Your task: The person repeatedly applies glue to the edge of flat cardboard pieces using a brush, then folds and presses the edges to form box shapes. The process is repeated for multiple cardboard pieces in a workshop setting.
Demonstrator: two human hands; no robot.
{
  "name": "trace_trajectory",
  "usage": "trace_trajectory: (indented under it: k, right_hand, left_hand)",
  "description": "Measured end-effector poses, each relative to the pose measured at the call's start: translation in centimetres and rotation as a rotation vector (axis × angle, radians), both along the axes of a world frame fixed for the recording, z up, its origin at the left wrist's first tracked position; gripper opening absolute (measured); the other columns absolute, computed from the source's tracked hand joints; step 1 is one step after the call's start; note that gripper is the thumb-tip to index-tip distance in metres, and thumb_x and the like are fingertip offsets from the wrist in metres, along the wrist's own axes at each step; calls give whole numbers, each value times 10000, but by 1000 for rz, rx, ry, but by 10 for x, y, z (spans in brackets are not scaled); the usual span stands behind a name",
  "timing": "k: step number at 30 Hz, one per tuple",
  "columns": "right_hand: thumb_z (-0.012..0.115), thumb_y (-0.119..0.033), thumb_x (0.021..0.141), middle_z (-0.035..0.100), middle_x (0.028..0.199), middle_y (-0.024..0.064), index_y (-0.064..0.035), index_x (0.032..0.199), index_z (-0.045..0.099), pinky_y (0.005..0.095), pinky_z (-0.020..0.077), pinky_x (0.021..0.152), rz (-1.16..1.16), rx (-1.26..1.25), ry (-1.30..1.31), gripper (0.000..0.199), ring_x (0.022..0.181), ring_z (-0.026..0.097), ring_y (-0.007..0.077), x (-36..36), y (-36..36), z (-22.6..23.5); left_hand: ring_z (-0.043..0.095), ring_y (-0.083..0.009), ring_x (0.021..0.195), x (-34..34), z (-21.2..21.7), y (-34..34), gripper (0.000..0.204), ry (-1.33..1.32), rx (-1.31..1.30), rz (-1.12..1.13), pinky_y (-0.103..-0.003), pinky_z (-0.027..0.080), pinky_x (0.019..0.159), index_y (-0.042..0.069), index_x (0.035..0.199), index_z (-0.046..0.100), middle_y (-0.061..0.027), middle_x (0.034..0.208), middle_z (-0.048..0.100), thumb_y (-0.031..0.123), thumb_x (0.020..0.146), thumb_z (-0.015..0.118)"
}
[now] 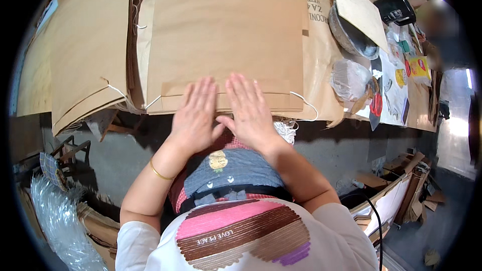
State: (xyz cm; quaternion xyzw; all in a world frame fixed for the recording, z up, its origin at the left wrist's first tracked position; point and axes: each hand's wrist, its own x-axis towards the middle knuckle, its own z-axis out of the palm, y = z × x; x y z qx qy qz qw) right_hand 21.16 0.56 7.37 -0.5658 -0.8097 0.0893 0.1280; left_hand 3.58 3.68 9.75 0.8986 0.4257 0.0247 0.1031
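A large brown kraft paper bag (pixel 226 35) lies flat before me, with a folded strip (pixel 273 99) along its near edge. A white string (pixel 307 103) loops out at the strip's right end, and a shorter one (pixel 152 102) pokes out at its left. Both palms rest on this strip near its middle. My left hand (pixel 197 113) lies flat, fingers pointing away from me. Beside it, my right hand (pixel 247 113) is flat too, its thumb close to the left thumb. Neither hand holds anything.
A stack of brown paper bags (pixel 90 45) with strings lies at the left. On the right are a metal basin (pixel 351 37) under a pale board (pixel 357 10), a black container (pixel 395 9), a plastic bag (pixel 349 80) and red-handled scissors (pixel 376 104). Cardboard (pixel 401 185) stands below.
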Motion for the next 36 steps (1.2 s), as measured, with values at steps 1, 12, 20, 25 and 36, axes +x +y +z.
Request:
trace_trajectory:
  k: [1, 12, 20, 25, 36]
  right_hand:
    - [585, -469, 847, 296, 1476, 210, 51, 1399, 321, 468, 141, 1149, -119, 12, -25, 803, 1392, 245, 318, 10, -2, -3]
    - [605, -108, 861, 520, 1272, 224, 58, 1235, 505, 411, 403, 1005, -580, 162, 113, 421, 1184, 499, 362, 95, -9, 5]
    - [508, 40, 847, 583, 1181, 117, 37, 1255, 470, 305, 450, 933, -582, -425, 1495, 410, 1081, 571, 198, 144, -37, 68]
    - [456, -63, 954, 630, 1048, 139, 68, 1157, 547, 292, 467, 858, -540, 71, 691, 258, 975, 600, 178, 111, -24, 11]
    - [471, -96, 948, 576, 897, 38, 56, 1352, 397, 210, 465, 702, 36, -376, 1057, 438, 779, 556, 98, -120, 117, 22]
  left_hand:
    - [238, -365, 1385, -9, 0, 1, 910, 31, -12, 111, -439, 192, 1146, -98, 1396, 262, -277, 1467, 255, 466, 789, 637]
    - [154, -374, 1412, -59, -14, 16, 832, -36, 4, 385, -420, 170, 1149, -104, 1414, 220, -261, 1502, 192, 384, 866, 612]
    - [561, -67, 745, -85, 9, -1, 194, -1235, -861, 815, -222, 466, 679, 10, 1067, 609, 8, 856, 631, 109, 901, 609]
    - [582, -306, 601, -93, 19, -6, 123, -606, 221, 381, -386, 452, 540, 14, 823, 613, -126, 671, 591, 104, 896, 571]
    - [548, -150, 690, -345, 34, 21, 235, -754, 680, 1018, -298, 456, 651, -62, 896, 605, -111, 761, 619, 150, 949, 518]
